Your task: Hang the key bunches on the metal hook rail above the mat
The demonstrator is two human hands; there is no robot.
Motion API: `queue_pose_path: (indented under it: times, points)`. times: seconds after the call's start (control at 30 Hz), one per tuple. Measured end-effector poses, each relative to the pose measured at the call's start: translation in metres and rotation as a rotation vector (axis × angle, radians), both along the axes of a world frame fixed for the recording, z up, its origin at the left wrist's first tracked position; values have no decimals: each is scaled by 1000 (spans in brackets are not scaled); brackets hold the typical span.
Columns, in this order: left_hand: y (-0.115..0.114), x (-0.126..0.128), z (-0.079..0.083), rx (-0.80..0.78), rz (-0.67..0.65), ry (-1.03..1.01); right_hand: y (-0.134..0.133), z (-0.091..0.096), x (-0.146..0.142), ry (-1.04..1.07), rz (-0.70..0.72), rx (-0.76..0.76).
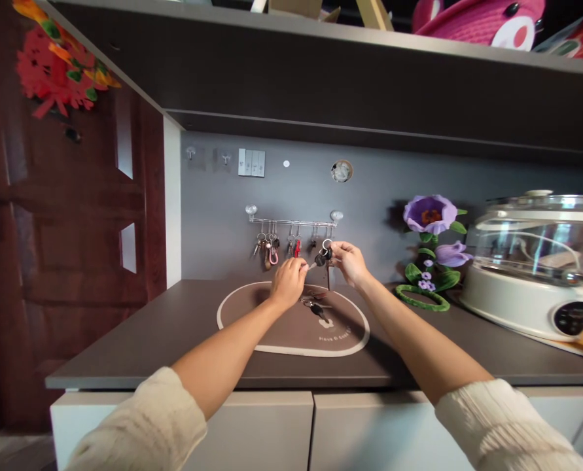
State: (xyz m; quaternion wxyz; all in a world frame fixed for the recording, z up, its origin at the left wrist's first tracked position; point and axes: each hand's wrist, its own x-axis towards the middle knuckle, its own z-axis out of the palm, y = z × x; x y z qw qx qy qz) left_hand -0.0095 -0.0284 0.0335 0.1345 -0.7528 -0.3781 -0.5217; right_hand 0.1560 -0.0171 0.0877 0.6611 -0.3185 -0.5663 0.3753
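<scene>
Both hands are raised in front of the hook rail (294, 223) and hold one bunch of keys (320, 260) between them. With its fingertips, my left hand (289, 282) pinches the blade end of a black-headed key. My right hand (351, 263) grips the bunch near its silver ring, close to the rail's right-hand hooks; whether the ring touches a hook I cannot tell. More keys (317, 309) lie on the brown oval mat (252, 320) below. Several other key bunches (269, 245) hang along the rail, one with a red piece (298, 247).
Purple artificial flowers (429, 214) and a white appliance with a clear top (521, 281) stand on the counter (173, 340) to the right. A deep shelf (320, 78) overhangs it. A dark red door (75, 261) is at left, and light switches (252, 163) are on the wall.
</scene>
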Motion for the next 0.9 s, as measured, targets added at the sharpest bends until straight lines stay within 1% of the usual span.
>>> queue_pose_path:
  times: [0.07, 0.2, 0.37, 0.57, 0.67, 0.8, 0.9]
  points:
    - [0, -1, 0, -4, 6, 0, 9, 10, 2, -28, -35, -25]
    - [3, -2, -1, 0, 24, 19, 28, 28, 3, -137, -170, -66]
    - [6, -3, -2, 4, 53, 61, 49, 42, 1, -318, -356, -104]
    - [4, -2, -1, 15, 64, 82, 65, 47, -8, -391, -439, -153]
    - [4, -2, -2, 25, 68, 78, 73, 47, -11, -446, -524, -150]
    - [4, -2, -2, 27, 69, 74, 81, 47, -10, -549, -658, -87]
    - [3, -2, -2, 18, 65, 77, 85, 45, -7, -629, -732, -99]
